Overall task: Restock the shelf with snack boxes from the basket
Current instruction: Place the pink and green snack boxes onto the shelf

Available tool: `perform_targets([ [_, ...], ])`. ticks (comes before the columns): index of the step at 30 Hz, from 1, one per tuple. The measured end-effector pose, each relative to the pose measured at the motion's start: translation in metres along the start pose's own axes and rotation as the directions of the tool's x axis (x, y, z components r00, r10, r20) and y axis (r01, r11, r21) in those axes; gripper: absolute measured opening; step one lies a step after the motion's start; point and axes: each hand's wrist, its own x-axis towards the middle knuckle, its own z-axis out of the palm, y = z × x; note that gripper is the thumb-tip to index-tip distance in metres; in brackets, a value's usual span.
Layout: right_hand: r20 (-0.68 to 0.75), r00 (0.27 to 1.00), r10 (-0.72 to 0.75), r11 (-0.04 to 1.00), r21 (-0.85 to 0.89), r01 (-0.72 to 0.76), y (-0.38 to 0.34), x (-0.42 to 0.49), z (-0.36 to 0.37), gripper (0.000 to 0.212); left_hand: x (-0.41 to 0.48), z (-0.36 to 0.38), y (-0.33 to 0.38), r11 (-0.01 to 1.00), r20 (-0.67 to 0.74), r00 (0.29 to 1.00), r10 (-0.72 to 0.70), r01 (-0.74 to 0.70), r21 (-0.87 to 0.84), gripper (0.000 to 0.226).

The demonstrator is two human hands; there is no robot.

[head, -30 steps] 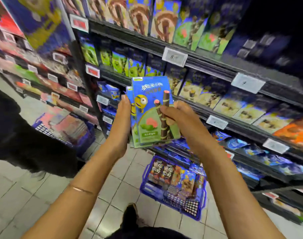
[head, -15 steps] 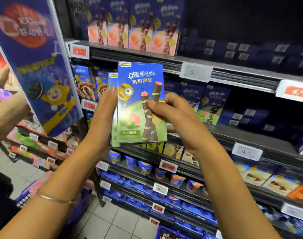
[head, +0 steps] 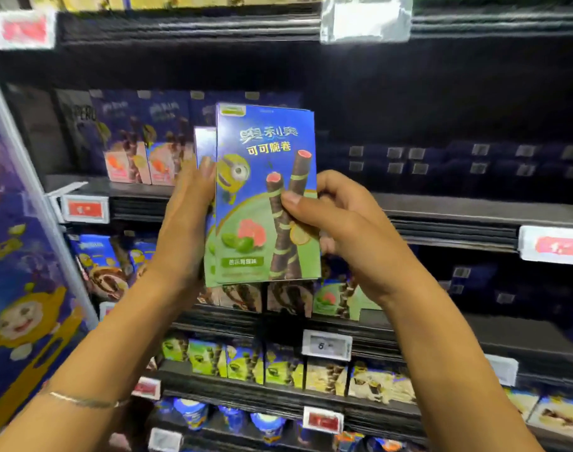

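Stocked shelf [head: 448, 216] behind; hands [head: 184, 223] [head: 344, 230] hold snack boxes [head: 249, 203] upright

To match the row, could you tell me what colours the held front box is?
Blue above, green below; the snack box shows best in the head view.

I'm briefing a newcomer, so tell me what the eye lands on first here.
Blue-and-green snack boxes fill the centre, upright before the shelves. The left hand lies flat against their left edge and the right hand pinches the right edge, thumb on the front. A cartoon poster runs down the far left.
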Motion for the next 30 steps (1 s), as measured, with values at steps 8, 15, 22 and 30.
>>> perform_targets([
  [8, -0.021, 0.998, -0.066, 0.998, -0.008, 0.066, 0.001, 0.030, -0.019, 0.033, 0.043, -0.007, 0.002, 0.991, 0.074, 0.989, 0.130, -0.133, 0.024, 0.065],
  [15, -0.229, 0.973, -0.034, 0.994, -0.109, 0.009, -0.006, 0.035, -0.059, 0.028, 0.073, -0.024, 0.015, 0.986, 0.063, 0.986, 0.157, -0.152, -0.072, 0.078],
  [22, -0.477, 0.879, -0.008, 0.983, -0.165, -0.081, -0.004, 0.059, -0.098, 0.013, 0.086, -0.032, 0.010, 0.970, 0.080, 0.980, 0.180, -0.164, -0.177, 0.063],
  [30, -0.496, 0.869, -0.005, 0.772, -0.554, -0.312, 0.027, 0.160, -0.120, 0.031, 0.080, -0.016, 0.013, 0.975, 0.072, 0.980, 0.185, -0.174, -0.135, 0.050],
])
